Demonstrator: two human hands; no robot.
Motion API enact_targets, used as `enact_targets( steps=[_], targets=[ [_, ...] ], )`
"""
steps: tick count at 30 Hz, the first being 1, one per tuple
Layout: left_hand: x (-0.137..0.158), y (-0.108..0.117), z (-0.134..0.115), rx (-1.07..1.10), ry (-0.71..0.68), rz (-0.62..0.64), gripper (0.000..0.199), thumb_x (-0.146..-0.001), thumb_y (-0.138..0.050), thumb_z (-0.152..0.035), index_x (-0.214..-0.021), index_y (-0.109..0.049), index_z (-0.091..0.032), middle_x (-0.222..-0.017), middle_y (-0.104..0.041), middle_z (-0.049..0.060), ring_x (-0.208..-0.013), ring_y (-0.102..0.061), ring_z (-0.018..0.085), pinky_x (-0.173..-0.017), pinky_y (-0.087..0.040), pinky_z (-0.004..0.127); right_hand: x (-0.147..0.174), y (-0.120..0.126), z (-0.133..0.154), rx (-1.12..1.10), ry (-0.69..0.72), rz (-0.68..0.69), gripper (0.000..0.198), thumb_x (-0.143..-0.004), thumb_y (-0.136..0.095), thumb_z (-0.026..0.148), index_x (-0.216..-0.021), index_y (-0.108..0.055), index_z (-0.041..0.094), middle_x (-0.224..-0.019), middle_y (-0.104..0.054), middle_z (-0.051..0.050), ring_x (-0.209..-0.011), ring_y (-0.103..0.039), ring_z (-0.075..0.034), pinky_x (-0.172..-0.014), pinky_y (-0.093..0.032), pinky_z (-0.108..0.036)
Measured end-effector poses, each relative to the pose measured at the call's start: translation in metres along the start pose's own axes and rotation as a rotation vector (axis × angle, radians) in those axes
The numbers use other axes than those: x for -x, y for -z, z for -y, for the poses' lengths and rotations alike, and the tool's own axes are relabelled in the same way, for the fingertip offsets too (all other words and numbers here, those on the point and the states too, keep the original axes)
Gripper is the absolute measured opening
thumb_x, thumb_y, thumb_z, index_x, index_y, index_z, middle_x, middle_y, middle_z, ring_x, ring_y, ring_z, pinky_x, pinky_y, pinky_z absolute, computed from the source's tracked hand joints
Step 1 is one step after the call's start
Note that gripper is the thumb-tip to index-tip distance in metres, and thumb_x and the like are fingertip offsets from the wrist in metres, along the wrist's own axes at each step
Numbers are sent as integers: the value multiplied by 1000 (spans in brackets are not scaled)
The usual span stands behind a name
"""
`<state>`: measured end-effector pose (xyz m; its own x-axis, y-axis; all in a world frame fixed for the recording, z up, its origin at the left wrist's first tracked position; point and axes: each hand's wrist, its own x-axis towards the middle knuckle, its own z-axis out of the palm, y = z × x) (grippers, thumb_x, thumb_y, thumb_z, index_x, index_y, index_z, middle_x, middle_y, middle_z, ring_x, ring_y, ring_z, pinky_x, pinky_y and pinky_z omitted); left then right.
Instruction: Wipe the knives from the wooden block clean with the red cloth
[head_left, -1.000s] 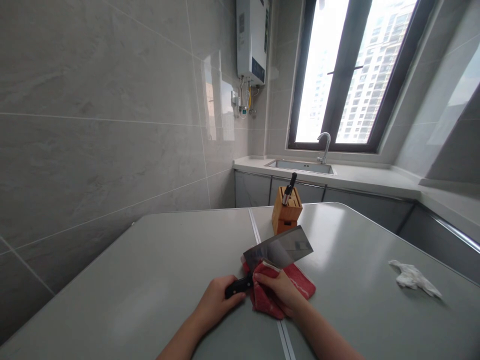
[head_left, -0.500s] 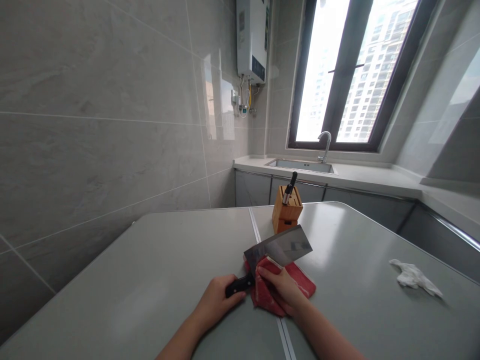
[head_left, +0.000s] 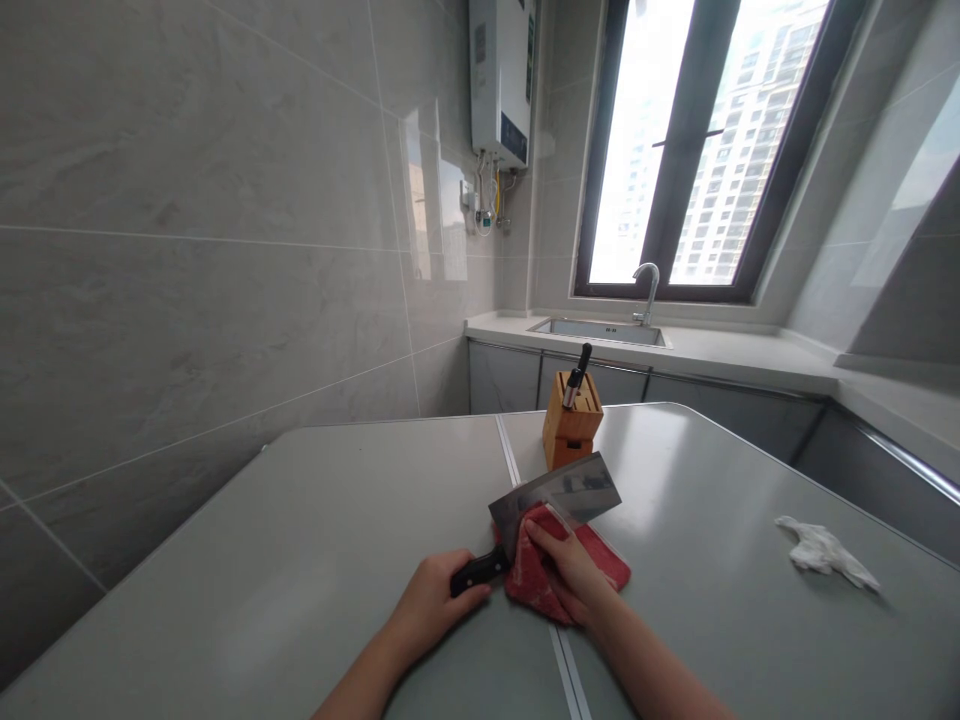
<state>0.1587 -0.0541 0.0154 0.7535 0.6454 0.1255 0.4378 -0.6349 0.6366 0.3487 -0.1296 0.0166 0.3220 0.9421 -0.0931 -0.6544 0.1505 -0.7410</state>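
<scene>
My left hand [head_left: 437, 592] is closed around the black handle of a cleaver [head_left: 574, 492], whose broad shiny blade points up and to the right above the table. A red cloth [head_left: 534, 585] is gripped in my right hand [head_left: 570, 568], with its fingers pressing a fold of it against the blade near the handle. Part of the cloth spreads out behind the blade and under my right hand, to the right. The lower part of the blade is hidden by the cloth.
Beyond the blade stands a wooden knife block [head_left: 571, 420] with a black-handled tool in it. A crumpled white tissue [head_left: 823, 552] lies on the grey table [head_left: 300, 560] at the right. Farther back are a sink [head_left: 600, 330] and a faucet [head_left: 651, 290].
My right hand has shifted slightly along the blade, up and to the right, and the cloth's fold has moved with it. The left hand and cleaver stay almost where they were.
</scene>
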Motion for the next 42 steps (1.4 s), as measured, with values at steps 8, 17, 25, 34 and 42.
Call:
enact_targets(
  steps=[8,17,25,34,42],
  targets=[
    [0,1,0,-4,-4,-1,31,-79,-55,-47,-74,-58,-16,-68,-56,-1,-63,-47,14,-57,-31,22,0,-3,9,-2,-22,-103,33,-58,-80,30,-84,-63,19,-78,-72,-3,-73,-69,-23,-71,-54,-36],
    [0,3,-4,6,18,12,31,-78,-55,-47,-76,-59,-17,-69,-57,-1,-64,-48,14,-58,-31,22,-4,3,18,-29,-11,-181,25,-61,-78,33,-72,-59,22,-63,-68,2,-56,-65,-19,-60,-55,-35],
    [0,2,-2,-2,3,6,30,-79,-55,-46,-77,-60,-16,-71,-59,-1,-65,-49,15,-59,-31,22,-10,13,28,-131,11,-252,31,-57,-81,31,-69,-55,21,-55,-64,5,-51,-62,-16,-58,-55,-32],
    [0,0,1,-21,4,11,30,-78,-55,-46,-77,-61,-16,-70,-58,-1,-65,-49,15,-58,-32,23,-12,22,46,-129,68,-313,32,-57,-80,36,-67,-54,22,-54,-63,5,-49,-61,-16,-60,-56,-34],
    [0,1,0,9,-13,21,29,-78,-56,-44,-79,-62,-16,-68,-56,-2,-64,-47,14,-57,-31,22,-13,32,60,-154,199,-329,36,-55,-82,33,-81,-61,21,-56,-65,5,-46,-59,-14,-49,-55,-29]
  ],
)
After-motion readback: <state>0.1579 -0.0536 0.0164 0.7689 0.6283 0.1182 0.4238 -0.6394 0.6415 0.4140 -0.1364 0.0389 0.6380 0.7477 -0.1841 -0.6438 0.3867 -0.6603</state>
